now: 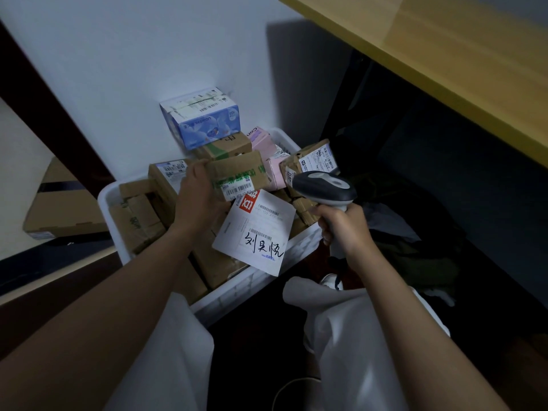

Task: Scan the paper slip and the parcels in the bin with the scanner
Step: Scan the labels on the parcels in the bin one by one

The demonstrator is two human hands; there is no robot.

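A white bin [255, 281] on the floor holds several cardboard parcels. My left hand [197, 197] grips a brown parcel with green tape [237, 173] and a barcode label, lifted over the pile. The white paper slip [258, 231] with barcodes and black handwriting hangs just below that parcel, its top tucked under my fingers. My right hand [342, 225] is closed around the handle of the grey and white scanner [324, 185], whose head points left toward the parcel and slip. A blue and white box [201, 118] sits on top at the back.
A pink box [265, 143] and a labelled brown parcel [311, 161] lie at the bin's right. A yellow tabletop [444, 60] overhangs at the upper right. A flat cardboard box [62, 209] lies left. Dark clothes [415, 247] are heaped on the right. The white wall stands behind.
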